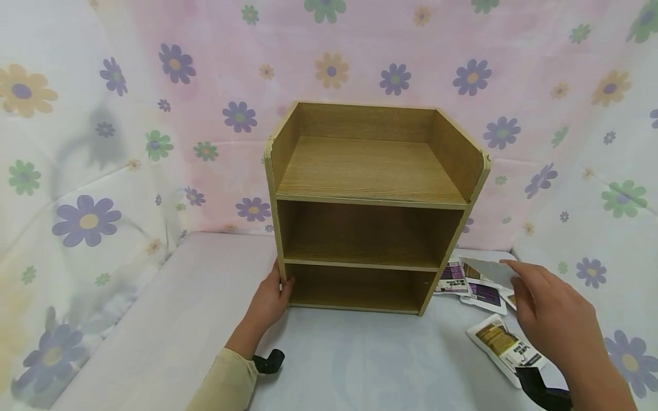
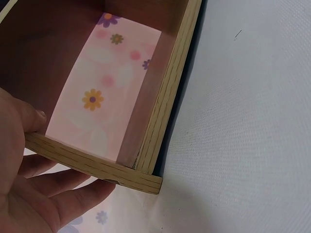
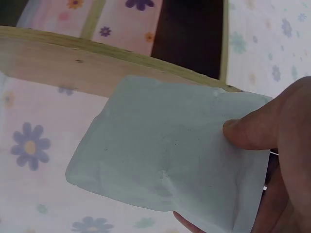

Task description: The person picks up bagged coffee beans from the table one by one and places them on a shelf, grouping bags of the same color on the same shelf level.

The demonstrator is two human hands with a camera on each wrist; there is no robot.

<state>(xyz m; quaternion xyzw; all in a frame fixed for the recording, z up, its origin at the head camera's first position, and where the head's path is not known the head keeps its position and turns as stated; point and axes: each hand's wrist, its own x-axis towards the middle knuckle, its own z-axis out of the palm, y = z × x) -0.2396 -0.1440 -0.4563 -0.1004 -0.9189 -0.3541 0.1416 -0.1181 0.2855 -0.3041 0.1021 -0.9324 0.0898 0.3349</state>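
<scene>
A small wooden shelf point(image 1: 370, 171) with an open top tier and two compartments below stands in the middle of the head view. My left hand point(image 1: 269, 297) grips the lower end of its left side panel, thumb inside and fingers outside, as the left wrist view shows. My right hand point(image 1: 555, 311) pinches a flat packet point(image 3: 160, 145) by one edge, its plain pale side towards the right wrist camera. That packet is held just right of the shelf, above several printed packets point(image 1: 483, 294) lying on the table. One gold and white packet point(image 1: 506, 345) lies nearer, below my right hand.
A white cloth covers the table point(image 1: 360, 359). Flower-printed curtains point(image 1: 349, 51) hang close behind the shelf and on both sides. Black straps point(image 1: 269, 362) are on both wrists. The shelf's right side panel point(image 1: 452, 262) stands beside the pile of packets.
</scene>
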